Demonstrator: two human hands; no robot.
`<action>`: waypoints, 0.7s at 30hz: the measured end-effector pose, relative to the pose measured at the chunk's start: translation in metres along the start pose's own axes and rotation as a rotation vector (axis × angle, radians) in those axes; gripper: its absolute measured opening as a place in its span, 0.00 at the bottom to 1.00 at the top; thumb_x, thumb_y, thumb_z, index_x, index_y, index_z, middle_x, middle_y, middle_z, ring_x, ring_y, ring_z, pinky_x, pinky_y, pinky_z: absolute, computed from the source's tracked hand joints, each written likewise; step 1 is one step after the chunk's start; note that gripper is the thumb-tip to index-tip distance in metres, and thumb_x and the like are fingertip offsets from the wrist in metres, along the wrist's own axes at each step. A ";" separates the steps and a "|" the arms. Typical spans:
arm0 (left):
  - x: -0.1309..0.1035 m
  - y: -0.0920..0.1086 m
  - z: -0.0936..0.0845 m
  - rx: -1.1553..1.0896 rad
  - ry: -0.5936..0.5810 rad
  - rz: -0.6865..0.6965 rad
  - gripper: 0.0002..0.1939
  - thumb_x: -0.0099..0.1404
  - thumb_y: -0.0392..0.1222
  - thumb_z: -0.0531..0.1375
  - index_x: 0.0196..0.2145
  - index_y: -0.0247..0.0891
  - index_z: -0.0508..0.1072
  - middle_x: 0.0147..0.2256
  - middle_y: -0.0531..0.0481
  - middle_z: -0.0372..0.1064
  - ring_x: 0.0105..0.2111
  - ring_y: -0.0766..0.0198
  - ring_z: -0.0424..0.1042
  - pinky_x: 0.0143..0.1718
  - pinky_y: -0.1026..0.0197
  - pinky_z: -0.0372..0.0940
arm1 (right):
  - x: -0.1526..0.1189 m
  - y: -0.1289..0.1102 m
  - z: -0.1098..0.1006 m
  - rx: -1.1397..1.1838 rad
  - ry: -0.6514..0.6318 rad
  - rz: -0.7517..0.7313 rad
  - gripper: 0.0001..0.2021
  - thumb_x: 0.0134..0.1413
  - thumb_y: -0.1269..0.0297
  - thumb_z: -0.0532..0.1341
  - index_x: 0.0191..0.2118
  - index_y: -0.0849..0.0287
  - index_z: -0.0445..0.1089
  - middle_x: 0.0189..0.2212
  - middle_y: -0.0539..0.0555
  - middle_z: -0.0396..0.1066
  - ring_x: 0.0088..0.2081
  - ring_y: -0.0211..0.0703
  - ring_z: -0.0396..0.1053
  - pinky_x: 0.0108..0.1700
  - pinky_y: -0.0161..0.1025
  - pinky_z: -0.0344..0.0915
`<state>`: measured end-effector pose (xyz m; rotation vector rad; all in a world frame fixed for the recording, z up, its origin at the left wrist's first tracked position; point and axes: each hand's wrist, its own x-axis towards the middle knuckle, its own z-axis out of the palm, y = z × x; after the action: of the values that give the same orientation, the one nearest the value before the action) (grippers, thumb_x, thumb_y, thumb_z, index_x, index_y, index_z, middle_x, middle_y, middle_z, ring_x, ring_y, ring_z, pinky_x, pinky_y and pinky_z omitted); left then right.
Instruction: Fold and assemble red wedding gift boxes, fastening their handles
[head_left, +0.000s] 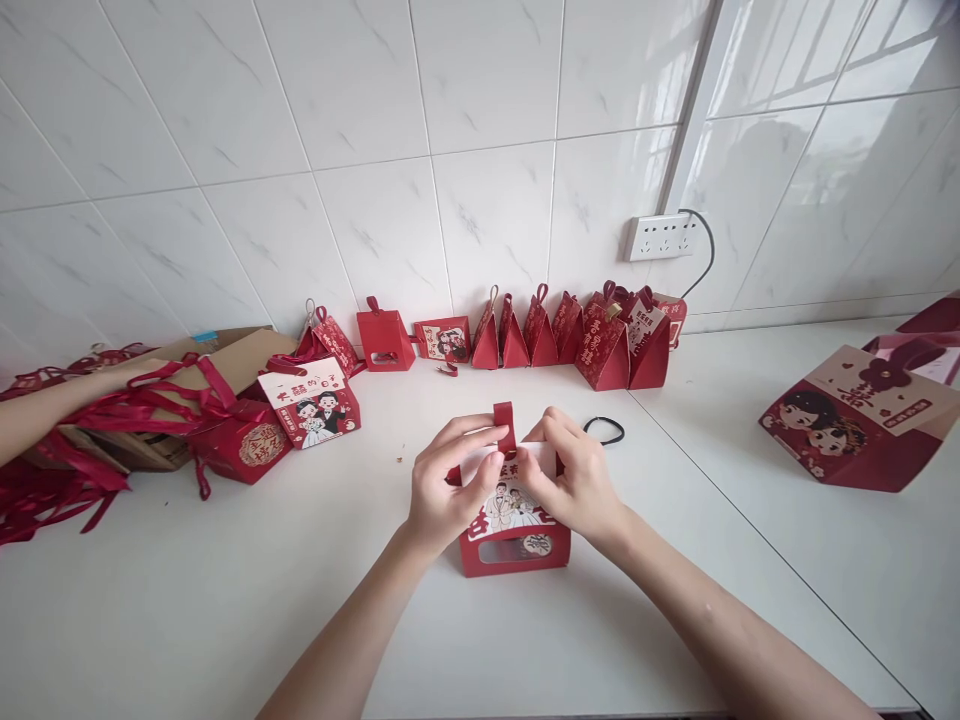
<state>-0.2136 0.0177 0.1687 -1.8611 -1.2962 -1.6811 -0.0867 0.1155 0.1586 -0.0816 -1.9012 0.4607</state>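
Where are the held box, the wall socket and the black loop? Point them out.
Held box (514, 510): head view, on its printed front.
Wall socket (663, 239): head view, middle of its white faceplate.
Black loop (622, 433): head view, right side of its band.

Bare left forearm (349, 620), bare right forearm (690, 585) with tiny mark (709, 607), bare left grip (450, 485), bare right grip (576, 480)
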 end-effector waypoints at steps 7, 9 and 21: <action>0.000 0.001 0.000 0.018 -0.001 -0.007 0.11 0.62 0.33 0.61 0.42 0.39 0.77 0.39 0.47 0.76 0.39 0.62 0.76 0.39 0.63 0.73 | 0.000 0.000 0.000 0.003 0.003 0.005 0.10 0.57 0.70 0.55 0.26 0.56 0.55 0.22 0.47 0.56 0.23 0.35 0.55 0.24 0.34 0.54; 0.000 0.001 0.000 0.023 -0.004 -0.017 0.11 0.63 0.34 0.60 0.43 0.39 0.77 0.39 0.47 0.76 0.39 0.62 0.76 0.39 0.62 0.73 | 0.000 0.000 0.000 0.001 -0.003 0.009 0.10 0.57 0.70 0.55 0.26 0.56 0.54 0.22 0.47 0.55 0.23 0.35 0.55 0.24 0.34 0.55; 0.000 0.002 0.001 0.030 0.000 -0.016 0.11 0.64 0.31 0.59 0.42 0.39 0.77 0.39 0.47 0.76 0.39 0.64 0.76 0.40 0.64 0.73 | 0.001 0.000 0.000 -0.003 -0.004 0.010 0.11 0.58 0.69 0.55 0.26 0.55 0.54 0.22 0.47 0.55 0.23 0.36 0.55 0.24 0.34 0.54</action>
<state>-0.2120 0.0176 0.1694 -1.8388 -1.3321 -1.6603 -0.0873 0.1159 0.1591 -0.0926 -1.9062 0.4655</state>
